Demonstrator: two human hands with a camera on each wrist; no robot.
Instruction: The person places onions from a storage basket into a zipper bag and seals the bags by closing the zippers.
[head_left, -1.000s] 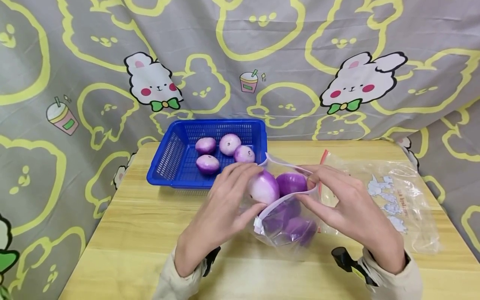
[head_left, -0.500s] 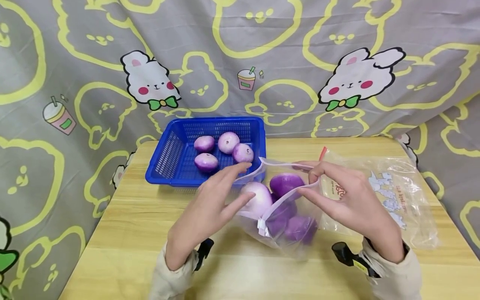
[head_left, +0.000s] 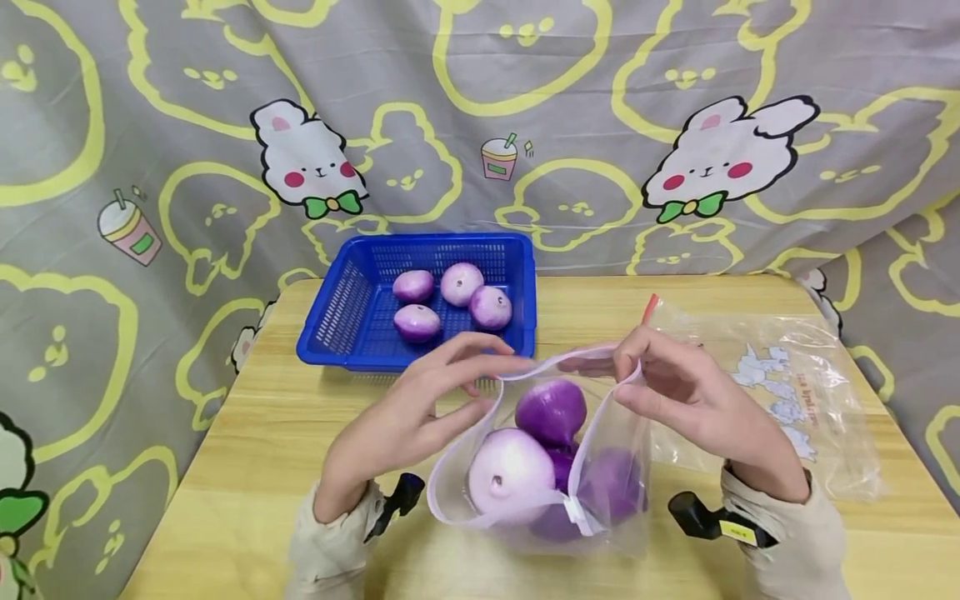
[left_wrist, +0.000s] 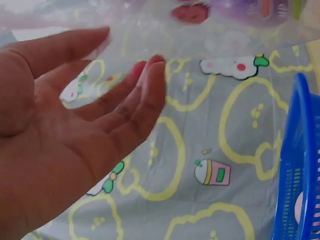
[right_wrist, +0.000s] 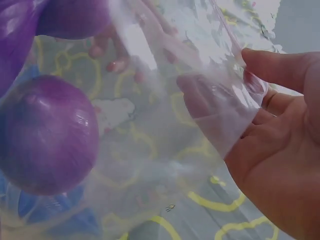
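Note:
A clear zip bag (head_left: 628, 533) stands with its mouth spread wide, its white slider (head_left: 579, 512) toward the front. Several red onions sit inside, among them a pale one (head_left: 510, 473) and a deep purple one (head_left: 551, 411). My right hand (head_left: 686, 400) pinches the bag's right rim between thumb and fingers; the right wrist view shows the plastic (right_wrist: 220, 100) in that grip. Beside the rim's left part is my left hand (head_left: 412, 417). Its fingers are apart and hold nothing in the left wrist view (left_wrist: 65, 125).
Behind the bag, a blue plastic basket (head_left: 318, 357) holds several more red onions (head_left: 417, 322). A second clear bag (head_left: 832, 400) with a printed picture and red edge lies flat on the wooden table (head_left: 247, 500) at right. A patterned grey curtain (head_left: 585, 250) hangs behind.
The bag's mouth has been drawn toward the front and spread wider, so the onions inside show more. My left hand has shifted left and released the pale onion, now low in the bag.

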